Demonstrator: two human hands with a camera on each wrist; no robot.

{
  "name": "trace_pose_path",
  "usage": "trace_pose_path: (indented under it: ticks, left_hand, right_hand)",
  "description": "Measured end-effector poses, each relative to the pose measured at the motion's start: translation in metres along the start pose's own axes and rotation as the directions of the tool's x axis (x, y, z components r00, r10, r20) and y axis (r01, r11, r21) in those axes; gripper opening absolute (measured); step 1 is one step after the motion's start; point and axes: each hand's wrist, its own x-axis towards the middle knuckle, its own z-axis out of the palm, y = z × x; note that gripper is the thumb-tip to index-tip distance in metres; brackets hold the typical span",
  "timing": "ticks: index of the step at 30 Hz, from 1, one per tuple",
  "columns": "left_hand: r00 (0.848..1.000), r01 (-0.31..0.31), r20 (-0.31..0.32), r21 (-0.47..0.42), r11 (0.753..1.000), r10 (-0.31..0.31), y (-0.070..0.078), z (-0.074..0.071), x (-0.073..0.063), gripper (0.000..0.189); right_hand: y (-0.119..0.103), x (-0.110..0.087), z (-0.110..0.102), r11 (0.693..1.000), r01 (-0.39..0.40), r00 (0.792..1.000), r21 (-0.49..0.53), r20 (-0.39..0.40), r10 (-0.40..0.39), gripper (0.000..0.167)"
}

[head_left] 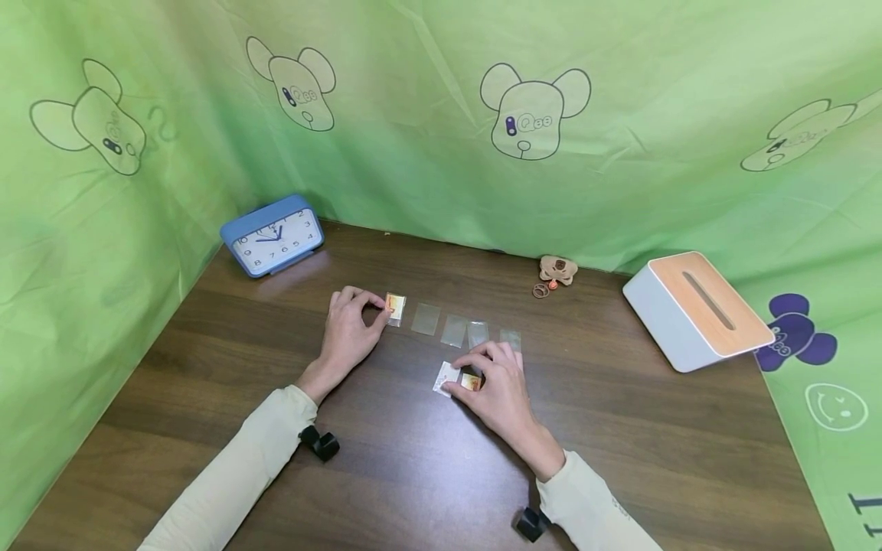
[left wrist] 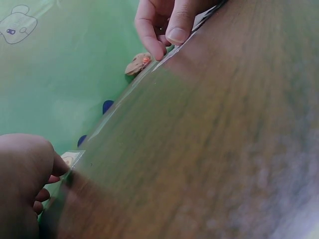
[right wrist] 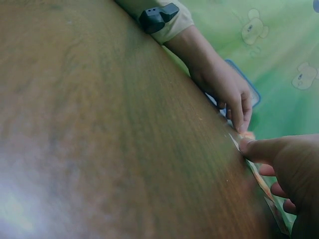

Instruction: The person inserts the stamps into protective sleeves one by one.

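My left hand pinches the left edge of a small orange-and-yellow picture card in a clear sleeve, between thumb and index finger. In the left wrist view, the same card shows at the fingertips. To the right, my right hand holds a small white card with thumb and index finger at its right side. Another orange card shows in the gap between that thumb and index finger. In the right wrist view the right thumb presses close over the table; the other fingertips are partly hidden.
Clear sleeves lie in a row across the table, among them one clear sleeve beside the left card. A blue clock stands back left. A brown bear-shaped keychain and a white tissue box with wooden top lie toward the right.
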Motion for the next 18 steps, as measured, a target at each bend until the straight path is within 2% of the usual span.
trace_pose_path:
  ticks: [18]
  left_hand:
    - [1.0,0.014,0.0,-0.012,1.0,-0.014,-0.0027,0.0011,0.0003,0.025]
  right_hand:
    - [0.0008,0.0003,0.0014,0.999,0.011,1.0,0.038,-0.022,-0.01,0.041]
